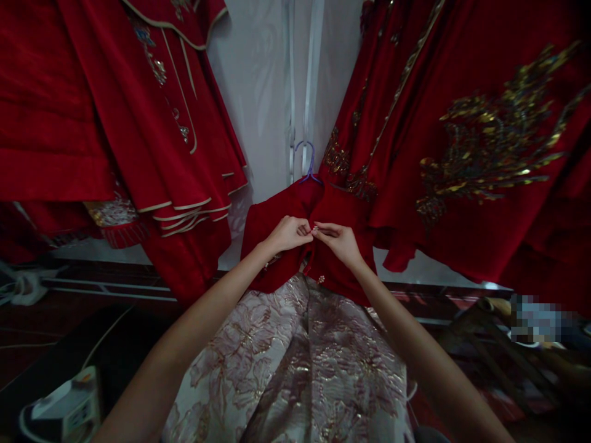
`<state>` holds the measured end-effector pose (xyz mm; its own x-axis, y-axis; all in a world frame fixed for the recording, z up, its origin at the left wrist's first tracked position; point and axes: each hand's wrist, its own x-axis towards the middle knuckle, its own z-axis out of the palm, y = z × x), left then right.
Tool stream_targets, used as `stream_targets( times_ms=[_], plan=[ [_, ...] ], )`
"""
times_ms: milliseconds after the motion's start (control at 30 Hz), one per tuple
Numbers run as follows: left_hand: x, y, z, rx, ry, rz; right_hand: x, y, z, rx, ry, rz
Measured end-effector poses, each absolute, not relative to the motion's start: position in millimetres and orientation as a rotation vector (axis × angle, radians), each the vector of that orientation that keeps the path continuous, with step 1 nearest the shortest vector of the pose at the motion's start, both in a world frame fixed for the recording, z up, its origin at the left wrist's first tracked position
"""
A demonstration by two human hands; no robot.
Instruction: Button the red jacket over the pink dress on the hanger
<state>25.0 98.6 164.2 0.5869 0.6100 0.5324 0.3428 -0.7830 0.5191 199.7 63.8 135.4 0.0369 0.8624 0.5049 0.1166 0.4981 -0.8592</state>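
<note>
Fingers of the left hand (289,234) and right hand (339,241) pinch a small button (316,229) on the hanging red jacket's (263,231) front, soft limp cloth likely best gripped near that edge.

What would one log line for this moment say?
left hand: pinching red jacket front | right hand: pinching small button | jacket on purple hanger | patterned skirt below

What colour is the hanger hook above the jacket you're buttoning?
Purple-blue hanger hook, seen in the head view.
</note>
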Motion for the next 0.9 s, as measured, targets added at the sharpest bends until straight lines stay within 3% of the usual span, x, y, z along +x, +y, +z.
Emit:
stream_targets(
  times_ms=[233,700,900],
  plan=[
    [34,96,151,2.368,0.695,1.117,197,64,133,-0.903,-1.383,0.847],
    [40,101,128,2.246,0.849,1.27,188,69,117,-0.837,-1.368,0.802],
    [48,116,101,1.885,0.946,1.407,181,57,102,-0.862,-1.406,0.771]
  ],
)
